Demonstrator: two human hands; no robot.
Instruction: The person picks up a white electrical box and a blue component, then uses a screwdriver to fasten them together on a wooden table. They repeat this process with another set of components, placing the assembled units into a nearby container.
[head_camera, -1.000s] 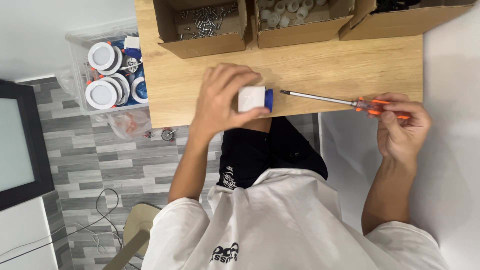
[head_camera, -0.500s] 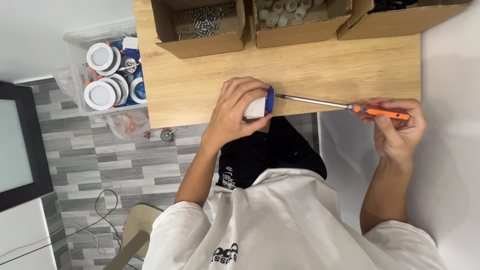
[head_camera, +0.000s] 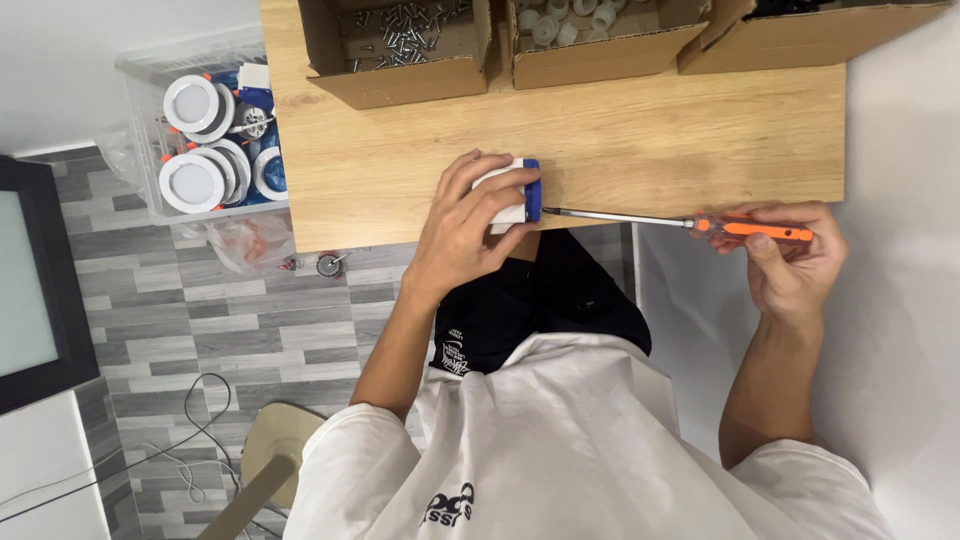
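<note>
Item: white-and-blue fitting (head_camera: 512, 192), my left hand (head_camera: 468, 225) closed around it at the desk (head_camera: 640, 140) edge. Right hand (head_camera: 790, 262) gripping the orange-handled screwdriver (head_camera: 680, 222); change since a second ago: tip now meets the fitting's blue end, so driving is under way.

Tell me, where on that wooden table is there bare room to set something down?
The table is bare between the cardboard boxes and its near edge, right of the left hand. Another patch lies left of that hand. Crowded along the boxes and around the screwdriver in the right hand.
</note>
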